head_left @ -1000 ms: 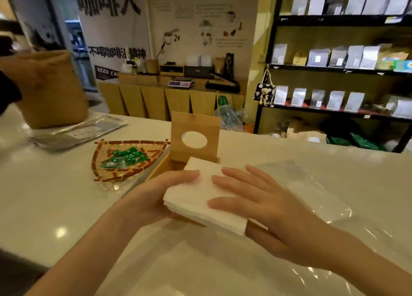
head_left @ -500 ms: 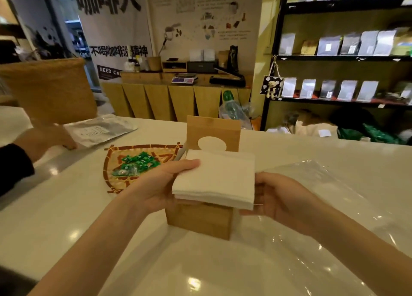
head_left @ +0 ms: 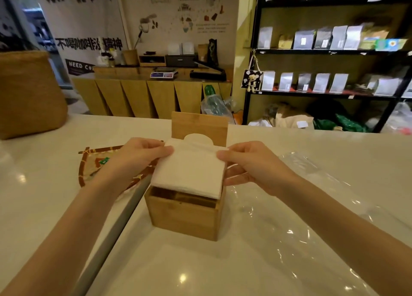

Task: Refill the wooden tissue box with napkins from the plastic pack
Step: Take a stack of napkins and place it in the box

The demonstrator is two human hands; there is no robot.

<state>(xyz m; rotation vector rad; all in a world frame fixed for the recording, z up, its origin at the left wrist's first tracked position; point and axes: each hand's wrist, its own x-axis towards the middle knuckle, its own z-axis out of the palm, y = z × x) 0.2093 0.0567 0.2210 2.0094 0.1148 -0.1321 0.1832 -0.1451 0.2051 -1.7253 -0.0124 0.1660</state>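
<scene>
Shop clutter around the white desk (head_left: 44, 206)

A woven basket (head_left: 29, 95) stands far left; a mosaic tray (head_left: 89, 162) holds green pieces; black shelves (head_left: 330, 53) carry silver pouches.

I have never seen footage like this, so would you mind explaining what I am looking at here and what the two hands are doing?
There is no machine: a person wears a camera on the head, looking forward and down at their own bare arms. The left hand and right hand pinch a stack of white napkins by its sides, just above the open wooden tissue box, whose lid stands upright behind. On the white counter also lie clear plastic wrap and a mosaic tray.
</scene>
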